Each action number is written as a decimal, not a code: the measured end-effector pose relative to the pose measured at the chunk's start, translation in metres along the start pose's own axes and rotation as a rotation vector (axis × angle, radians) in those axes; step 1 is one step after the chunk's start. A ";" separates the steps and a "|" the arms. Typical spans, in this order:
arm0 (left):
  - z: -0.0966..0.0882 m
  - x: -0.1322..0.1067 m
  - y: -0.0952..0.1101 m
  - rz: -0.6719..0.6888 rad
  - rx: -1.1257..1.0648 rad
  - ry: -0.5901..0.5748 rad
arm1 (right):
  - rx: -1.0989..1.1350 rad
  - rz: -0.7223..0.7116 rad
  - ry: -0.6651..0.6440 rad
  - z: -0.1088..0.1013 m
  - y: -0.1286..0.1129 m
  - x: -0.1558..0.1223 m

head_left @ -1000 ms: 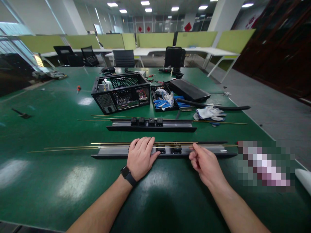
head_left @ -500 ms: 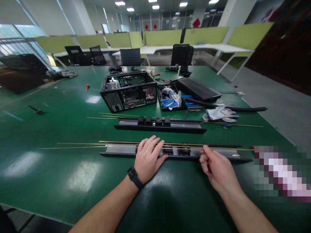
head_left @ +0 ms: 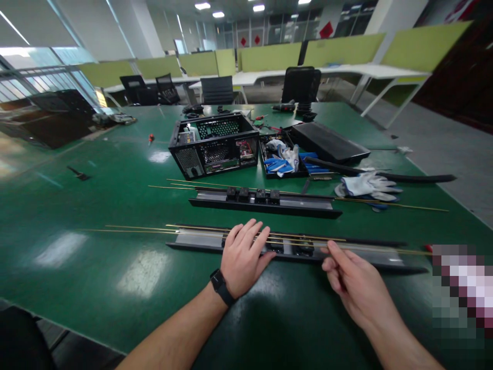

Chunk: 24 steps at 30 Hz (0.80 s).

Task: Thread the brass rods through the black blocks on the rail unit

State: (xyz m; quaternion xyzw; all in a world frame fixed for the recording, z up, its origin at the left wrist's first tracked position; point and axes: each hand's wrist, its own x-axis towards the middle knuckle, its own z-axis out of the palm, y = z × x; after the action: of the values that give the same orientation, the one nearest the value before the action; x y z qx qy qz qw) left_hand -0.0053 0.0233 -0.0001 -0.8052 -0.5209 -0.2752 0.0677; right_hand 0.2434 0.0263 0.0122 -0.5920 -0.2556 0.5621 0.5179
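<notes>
A long black and grey strip with sockets (head_left: 196, 240) lies across the green table (head_left: 115, 205) in front of me, with thin brass rods (head_left: 134, 229) laid along it. My left hand (head_left: 243, 258), a black watch on its wrist, rests flat on the strip's middle with fingers spread over the rods. My right hand (head_left: 352, 282) is to the right, its thumb and forefinger pinched on one brass rod near the strip's black sockets (head_left: 304, 250).
A second socket strip (head_left: 265, 200) with more rods lies further back. Behind it stand an open black computer case (head_left: 215, 144), a tray with blue and white gloves (head_left: 283, 156), a black flat panel (head_left: 327, 141), white gloves (head_left: 367, 186) and a black hose (head_left: 416, 178). Office chairs and desks stand beyond.
The view has swung left and tilted, so everything sits further right in the picture. Both hands keep their places on the near strip and rod.
</notes>
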 end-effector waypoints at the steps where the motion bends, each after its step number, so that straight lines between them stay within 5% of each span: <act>1: 0.000 0.000 0.000 0.004 0.002 0.008 | 0.003 -0.003 0.000 0.000 0.000 0.000; 24: 0.003 -0.003 -0.003 0.070 0.018 0.151 | 0.066 -0.133 0.356 -0.020 -0.012 0.011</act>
State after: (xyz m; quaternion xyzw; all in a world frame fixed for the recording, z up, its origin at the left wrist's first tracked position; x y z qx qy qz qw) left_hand -0.0076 0.0230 -0.0048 -0.7992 -0.4884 -0.3280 0.1232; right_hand 0.2680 0.0339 0.0155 -0.6464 -0.1798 0.4214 0.6101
